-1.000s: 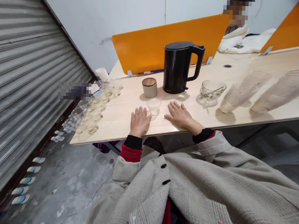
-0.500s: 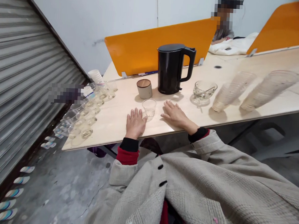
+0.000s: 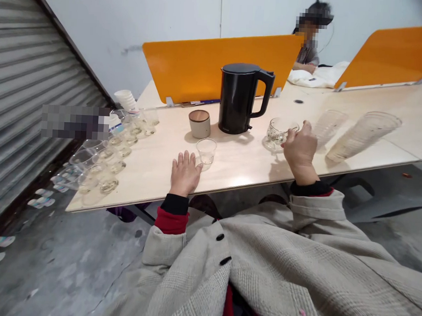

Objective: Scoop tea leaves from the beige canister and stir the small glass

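Note:
My left hand (image 3: 185, 172) lies flat on the table, fingers spread, close beside a clear plastic cup (image 3: 206, 151). That cup stands upright and its inside looks bare. My right hand (image 3: 301, 148) is raised at the right side of a glass bowl (image 3: 278, 132) with dark specks or a pattern in it. Its thumb points toward the bowl and a finger sticks up, apart from the thumb; the other fingers are partly hidden. Whether it touches the bowl I cannot tell. Behind the cup stand a small pot with a wooden lid (image 3: 199, 124) and a black kettle (image 3: 237, 100).
Stacks of clear cups lean on the right, one nearer stack (image 3: 329, 129) and a longer stack (image 3: 366, 135). Several clear cups with dark bits (image 3: 109, 185) crowd the table's left end, near white paper cups (image 3: 125, 99). Orange dividers (image 3: 187, 67) stand behind; a person (image 3: 306, 54) sits beyond.
My right hand has lifted from the table and moved right to the glass bowl. My left hand stays flat beside the cup. The view has shifted slightly.

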Demonstrator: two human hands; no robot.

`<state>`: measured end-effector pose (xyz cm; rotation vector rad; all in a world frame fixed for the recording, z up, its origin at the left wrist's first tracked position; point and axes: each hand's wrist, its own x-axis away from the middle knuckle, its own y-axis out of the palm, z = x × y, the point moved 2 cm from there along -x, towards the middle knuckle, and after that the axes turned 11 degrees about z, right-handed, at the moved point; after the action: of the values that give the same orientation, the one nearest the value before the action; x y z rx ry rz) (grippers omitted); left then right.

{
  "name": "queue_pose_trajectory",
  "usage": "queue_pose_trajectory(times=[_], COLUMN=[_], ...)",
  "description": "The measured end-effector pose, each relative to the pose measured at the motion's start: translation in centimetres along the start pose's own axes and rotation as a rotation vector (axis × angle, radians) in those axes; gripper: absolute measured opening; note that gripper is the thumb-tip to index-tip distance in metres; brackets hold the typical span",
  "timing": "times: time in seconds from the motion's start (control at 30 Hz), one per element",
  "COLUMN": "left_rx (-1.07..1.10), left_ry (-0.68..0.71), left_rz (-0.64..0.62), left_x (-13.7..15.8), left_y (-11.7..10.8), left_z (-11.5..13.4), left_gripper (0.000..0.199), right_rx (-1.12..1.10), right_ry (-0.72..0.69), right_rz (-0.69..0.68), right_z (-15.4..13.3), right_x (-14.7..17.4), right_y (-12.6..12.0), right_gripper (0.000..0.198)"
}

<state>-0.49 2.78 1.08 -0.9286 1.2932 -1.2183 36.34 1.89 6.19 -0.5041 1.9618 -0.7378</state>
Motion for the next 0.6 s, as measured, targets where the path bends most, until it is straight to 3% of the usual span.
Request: queue_pose_trajectory(times=[0.1, 0.27, 0.6], left_rx=[-0.001, -0.001, 0.009], left_ry=[0.008, 0.012, 0.013], left_rz=[-0.002, 0.006, 0.012], left_x=[0.0, 0.1, 0.0], left_y=[-0.1, -0.1, 0.2], left_z=[0.0, 0.0, -0.1], left_gripper=[0.071, 0.071, 0.072], right_rx=[-0.005, -0.024, 0.086], right_ry=[0.141, 0.145, 0.092], right_rz=[-0.003, 0.045, -0.067], right_z=[-0.5, -1.1, -1.5], right_x=[-0.3, -0.6, -1.3], right_y=[0.2, -0.6, -0.4], right_gripper=[0.053, 0.057, 0.038])
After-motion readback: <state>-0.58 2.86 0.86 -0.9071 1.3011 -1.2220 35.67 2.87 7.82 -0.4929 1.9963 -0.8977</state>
